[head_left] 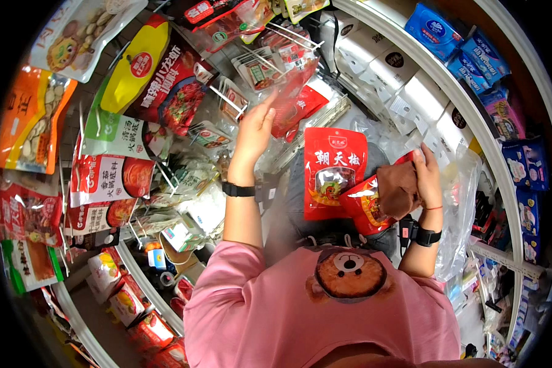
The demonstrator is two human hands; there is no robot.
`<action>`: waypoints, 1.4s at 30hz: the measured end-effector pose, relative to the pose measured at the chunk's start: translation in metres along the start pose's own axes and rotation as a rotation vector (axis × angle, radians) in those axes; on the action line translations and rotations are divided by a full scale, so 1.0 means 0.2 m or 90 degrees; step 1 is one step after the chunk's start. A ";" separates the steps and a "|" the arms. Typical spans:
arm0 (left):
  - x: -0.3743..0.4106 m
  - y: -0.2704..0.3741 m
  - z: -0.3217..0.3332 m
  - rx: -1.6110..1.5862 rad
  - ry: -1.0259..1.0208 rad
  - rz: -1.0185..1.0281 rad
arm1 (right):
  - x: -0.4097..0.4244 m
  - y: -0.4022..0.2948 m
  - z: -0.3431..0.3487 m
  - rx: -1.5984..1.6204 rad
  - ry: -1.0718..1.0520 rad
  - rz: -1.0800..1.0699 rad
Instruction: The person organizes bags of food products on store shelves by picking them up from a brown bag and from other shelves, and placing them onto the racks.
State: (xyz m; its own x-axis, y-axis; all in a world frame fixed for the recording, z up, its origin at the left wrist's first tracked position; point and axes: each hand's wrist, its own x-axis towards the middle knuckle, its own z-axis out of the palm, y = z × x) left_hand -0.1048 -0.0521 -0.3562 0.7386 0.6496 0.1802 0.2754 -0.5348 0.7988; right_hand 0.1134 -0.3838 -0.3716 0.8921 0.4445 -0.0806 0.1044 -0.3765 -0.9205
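Observation:
My left hand is raised beside the hanging display and touches a clear-and-red plastic packet; whether its fingers grip it is hard to tell. Below that hand, red chilli packets lie in a wire rack. In my right hand is a brown cloth, together with a red packet that shows beneath it. A larger red packet of dried chillies rests on my lap, partly overlapped by the held one. Part of the held packet is hidden under the cloth.
Metal hooks stick out at the left, hung with hotpot base packets and a yellow-and-red seasoning bag. White boxes line the right side, near a crumpled clear plastic bag. Blue tissue packs sit on the shelf beyond.

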 end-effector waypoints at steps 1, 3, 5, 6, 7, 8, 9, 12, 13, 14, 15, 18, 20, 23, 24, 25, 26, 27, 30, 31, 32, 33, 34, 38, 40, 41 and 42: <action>0.02 -0.02 0.02 0.033 0.004 0.033 | 0.01 0.07 -0.03 0.034 0.013 0.049; 0.06 -0.09 0.09 0.099 0.010 0.099 | 0.02 0.15 -0.08 0.116 -0.002 0.143; 0.10 -0.18 0.17 0.223 0.045 0.107 | 0.03 0.14 -0.12 0.216 -0.060 0.230; 0.13 -0.24 0.21 0.290 0.054 0.116 | 0.01 0.12 -0.12 0.214 -0.049 0.227; 0.15 -0.30 0.25 0.361 0.065 0.124 | 0.01 0.13 -0.12 0.210 -0.064 0.241; 0.16 -0.39 0.29 0.434 0.048 0.120 | 0.02 0.15 -0.12 0.205 -0.078 0.255; 0.15 -0.45 0.34 0.462 0.008 0.067 | 0.03 0.17 -0.11 0.201 -0.088 0.271; 0.14 -0.53 0.39 0.469 -0.130 -0.087 | 0.07 0.30 -0.10 0.204 -0.095 0.255; 0.14 -0.57 0.40 0.432 -0.120 -0.062 | 0.07 0.29 -0.09 0.242 -0.097 0.251; 0.14 -0.62 0.40 0.393 -0.108 -0.038 | 0.07 0.28 -0.07 0.278 -0.100 0.246; 0.13 -0.66 0.40 0.354 -0.101 -0.014 | 0.05 0.21 -0.04 0.315 -0.100 0.243; 0.12 -0.60 0.33 0.266 -0.075 0.037 | -0.01 0.03 0.03 0.304 -0.079 0.203; 0.09 -0.43 0.29 0.114 -0.087 0.021 | -0.01 0.02 0.09 0.301 -0.058 0.171; 0.00 0.02 0.20 -0.164 -0.192 -0.008 | 0.03 0.04 0.19 0.357 -0.082 0.157; -0.05 0.18 0.21 -0.243 -0.214 -0.012 | 0.03 0.02 0.22 0.385 -0.104 0.147; -0.11 0.29 0.22 -0.322 -0.230 -0.014 | 0.02 -0.03 0.26 0.397 -0.099 0.137; -0.17 0.34 0.25 -0.336 -0.268 -0.001 | 0.01 -0.10 0.28 0.408 -0.095 0.126; -0.21 0.38 0.27 -0.350 -0.307 0.012 | 0.00 -0.15 0.29 0.421 -0.089 0.115; -0.31 0.34 0.34 -0.533 -0.411 -0.090 | 0.02 -0.17 0.34 0.394 -0.061 0.001; -0.33 0.33 0.35 -0.539 -0.439 -0.115 | 0.02 -0.17 0.34 0.397 -0.053 -0.028; -0.35 0.32 0.34 -0.506 -0.443 -0.113 | 0.02 -0.18 0.32 0.403 -0.047 -0.029; -0.38 0.34 0.33 -0.474 -0.447 -0.111 | 0.03 -0.19 0.31 0.409 -0.042 -0.031; -0.40 0.36 0.32 -0.441 -0.451 -0.109 | 0.03 -0.21 0.29 0.415 -0.037 -0.032; -0.44 0.45 0.35 -0.351 -0.366 0.085 | 0.01 -0.26 0.30 0.476 -0.030 -0.047; -0.42 0.44 0.35 -0.288 -0.371 0.018 | 0.02 -0.23 0.34 0.397 0.007 -0.100; -0.42 0.43 0.35 -0.256 -0.373 -0.015 | 0.02 -0.23 0.33 0.381 0.026 -0.120; -0.42 0.40 0.36 -0.264 -0.361 -0.004 | 0.01 -0.24 0.31 0.364 0.042 -0.140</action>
State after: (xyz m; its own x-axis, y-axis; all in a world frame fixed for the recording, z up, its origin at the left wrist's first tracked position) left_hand -0.1009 -0.1884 -0.3477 0.9757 0.2101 -0.0624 0.1071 -0.2087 0.9721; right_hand 0.0830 -0.3138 -0.3519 0.9039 0.4039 0.1409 0.0530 0.2211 -0.9738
